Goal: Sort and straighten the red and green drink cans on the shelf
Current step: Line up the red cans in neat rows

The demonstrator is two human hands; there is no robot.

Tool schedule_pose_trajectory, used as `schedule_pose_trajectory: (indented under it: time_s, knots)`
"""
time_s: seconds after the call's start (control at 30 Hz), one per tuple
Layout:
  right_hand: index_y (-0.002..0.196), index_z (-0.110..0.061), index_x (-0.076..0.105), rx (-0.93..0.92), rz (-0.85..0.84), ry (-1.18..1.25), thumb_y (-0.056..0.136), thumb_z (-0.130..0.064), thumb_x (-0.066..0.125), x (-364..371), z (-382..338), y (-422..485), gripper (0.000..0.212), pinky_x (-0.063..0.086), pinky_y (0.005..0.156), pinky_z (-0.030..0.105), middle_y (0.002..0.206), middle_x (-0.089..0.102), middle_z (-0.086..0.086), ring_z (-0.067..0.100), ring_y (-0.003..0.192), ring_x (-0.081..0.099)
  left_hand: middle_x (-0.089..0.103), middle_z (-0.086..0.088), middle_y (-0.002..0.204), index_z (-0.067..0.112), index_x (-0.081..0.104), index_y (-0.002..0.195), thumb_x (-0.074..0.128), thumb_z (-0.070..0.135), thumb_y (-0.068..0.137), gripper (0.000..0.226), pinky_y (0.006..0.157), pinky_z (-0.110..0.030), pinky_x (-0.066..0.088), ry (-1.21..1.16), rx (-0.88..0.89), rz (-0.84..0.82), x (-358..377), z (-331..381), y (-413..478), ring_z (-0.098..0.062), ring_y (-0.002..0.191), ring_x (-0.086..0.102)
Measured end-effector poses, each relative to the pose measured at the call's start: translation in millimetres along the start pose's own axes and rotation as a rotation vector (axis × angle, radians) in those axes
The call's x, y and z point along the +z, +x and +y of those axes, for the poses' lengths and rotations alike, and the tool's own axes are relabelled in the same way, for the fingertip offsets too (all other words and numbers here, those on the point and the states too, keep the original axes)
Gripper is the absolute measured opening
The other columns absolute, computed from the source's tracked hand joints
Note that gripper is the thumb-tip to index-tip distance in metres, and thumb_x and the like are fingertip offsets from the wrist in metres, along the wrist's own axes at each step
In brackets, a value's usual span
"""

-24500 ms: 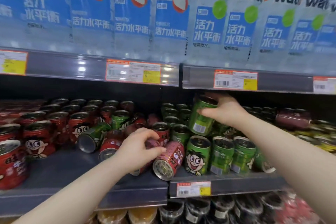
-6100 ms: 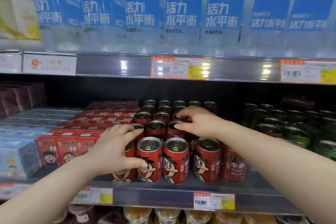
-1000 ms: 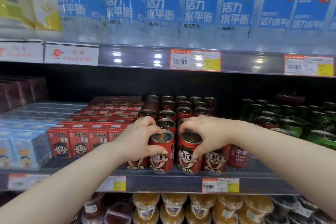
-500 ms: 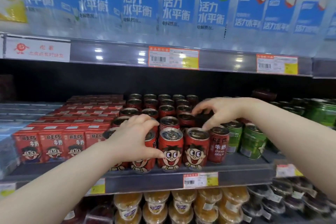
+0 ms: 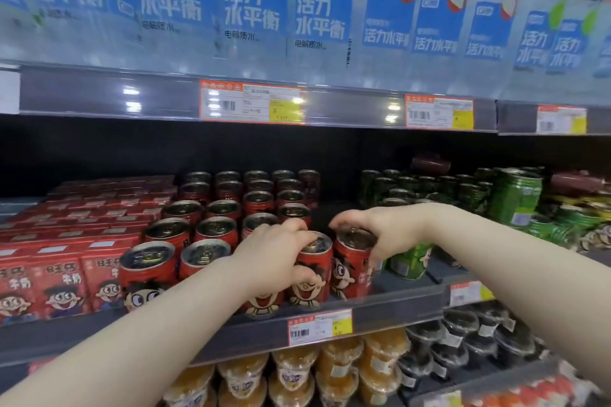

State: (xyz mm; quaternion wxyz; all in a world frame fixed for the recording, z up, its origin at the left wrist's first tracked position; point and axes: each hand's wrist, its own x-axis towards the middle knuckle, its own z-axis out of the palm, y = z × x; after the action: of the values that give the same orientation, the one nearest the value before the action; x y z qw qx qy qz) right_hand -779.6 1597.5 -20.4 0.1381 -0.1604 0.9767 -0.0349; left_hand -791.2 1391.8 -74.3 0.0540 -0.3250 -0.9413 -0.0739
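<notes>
Red cartoon-face cans stand upright in rows on the grey shelf. My left hand grips a front-row red can from above, fingers over its rim. Beside it, my right hand holds the top of the neighbouring red can at the row's right end. A green can stands just right of that, partly hidden by my right wrist. More green cans fill the back right, with one taller stacked green can.
Red drink cartons sit left of the red cans. Water bottles line the shelf above, whose edge hangs low. Fruit cups are on the shelf below. Dark red cans lie on their sides on top of the green ones.
My right hand came back from reaching behind and closed on the rightmost front red can. My left hand shifted right onto the can beside it. The view has moved closer.
</notes>
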Motion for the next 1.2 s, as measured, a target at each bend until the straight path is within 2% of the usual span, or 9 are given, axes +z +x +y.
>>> schedule_pose_trajectory:
  time_s: [0.17, 0.33, 0.43, 0.53, 0.6, 0.73, 0.83, 0.97, 1.2]
  knots:
    - [0.139, -0.022, 0.037, 0.027, 0.218, -0.278, 0.072, -0.066, 0.064, 11.8, 1.3, 2.1, 0.084, 0.044, 0.097, 0.031, 0.139, 0.046, -0.001, 0.018, 0.123, 0.048, 0.028, 0.013, 0.145, 0.037, 0.030, 0.141, 0.062, 0.053, 0.078, 0.073, 0.107, -0.039, 0.035, -0.046, -0.043, -0.017, -0.6, 1.3, 0.8, -0.023, 0.129, 0.036]
    - [0.144, -0.023, 0.032, -0.191, 0.179, -0.166, 0.078, -0.033, 0.072, 12.9, 7.4, 2.7, 0.077, 0.038, 0.106, 0.033, 0.145, 0.039, -0.001, 0.018, 0.129, 0.041, 0.029, 0.016, 0.142, 0.039, 0.033, 0.138, 0.066, 0.050, 0.075, 0.072, 0.108, -0.034, 0.034, -0.069, -0.069, -0.020, -3.5, 2.5, 3.1, -0.016, 0.128, 0.036]
    - [0.147, -0.022, 0.026, -0.243, 0.190, -0.066, 0.079, -0.028, 0.071, 20.1, 13.7, 2.4, 0.081, 0.032, 0.110, 0.028, 0.150, 0.032, -0.001, 0.017, 0.135, 0.034, 0.034, 0.018, 0.131, 0.036, 0.039, 0.133, 0.068, 0.060, 0.064, 0.078, 0.104, -0.028, 0.036, -0.058, -0.099, -0.046, -5.7, 6.7, 7.7, -0.010, 0.123, 0.039]
    - [0.144, -0.020, 0.033, -0.281, 0.262, 0.049, 0.083, -0.037, 0.067, 10.6, 29.5, -8.8, 0.072, 0.025, 0.105, 0.015, 0.149, 0.035, -0.001, 0.013, 0.135, 0.035, 0.039, 0.015, 0.126, 0.033, 0.043, 0.129, 0.040, 0.097, 0.033, 0.115, 0.101, -0.029, 0.039, -0.075, -0.131, -0.002, -10.5, 21.2, 14.5, -0.008, 0.118, 0.042]
    - [0.135, -0.018, 0.049, -0.245, 0.407, 0.143, 0.087, -0.034, 0.063, -9.9, 51.7, -19.7, 0.052, 0.033, 0.103, 0.016, 0.135, 0.052, 0.001, 0.014, 0.120, 0.051, 0.041, 0.012, 0.132, 0.031, 0.042, 0.131, 0.023, 0.102, 0.028, 0.126, 0.103, -0.029, 0.037, -0.110, -0.152, 0.092, -11.5, 33.2, 23.4, -0.011, 0.123, 0.042]
    - [0.116, -0.014, 0.063, -0.043, 0.556, 0.103, 0.088, -0.026, 0.061, -35.9, 109.3, -34.5, 0.030, 0.043, 0.085, 0.019, 0.110, 0.067, 0.002, 0.017, 0.097, 0.062, 0.047, 0.003, 0.133, 0.029, 0.044, 0.131, 0.033, 0.084, 0.048, 0.100, 0.103, -0.026, 0.036, -0.160, -0.175, 0.192, -14.5, 59.2, 52.4, -0.014, 0.124, 0.044]
    - [0.120, -0.019, 0.060, 0.069, 0.423, 0.013, 0.084, -0.045, 0.063, -26.9, 134.1, -36.6, 0.045, 0.046, 0.090, 0.025, 0.117, 0.064, 0.000, 0.020, 0.106, 0.060, 0.044, -0.002, 0.141, 0.025, 0.038, 0.138, 0.058, 0.069, 0.067, 0.086, 0.107, -0.031, 0.035, -0.138, -0.192, 0.111, -13.5, 77.5, 81.8, -0.019, 0.129, 0.042]
    - [0.136, -0.025, 0.044, 0.068, 0.291, -0.067, 0.072, -0.069, 0.060, 3.3, 134.1, -29.6, 0.080, 0.045, 0.099, 0.034, 0.136, 0.053, 0.001, 0.020, 0.122, 0.051, 0.030, -0.005, 0.152, 0.019, 0.024, 0.146, 0.069, 0.052, 0.073, 0.092, 0.111, -0.030, 0.031, -0.142, -0.266, -0.059, -5.2, 95.4, 121.7, -0.021, 0.137, 0.033]
    - [0.138, -0.020, 0.038, 0.037, 0.264, 0.049, 0.073, -0.057, 0.068, 16.6, 135.0, -16.4, 0.080, 0.044, 0.098, 0.033, 0.137, 0.050, 0.005, 0.024, 0.122, 0.050, 0.035, -0.005, 0.149, 0.016, 0.030, 0.144, 0.071, 0.046, 0.074, 0.086, 0.108, -0.029, 0.035, -0.081, -0.349, -0.186, 1.5, 106.5, 142.8, -0.021, 0.134, 0.038]
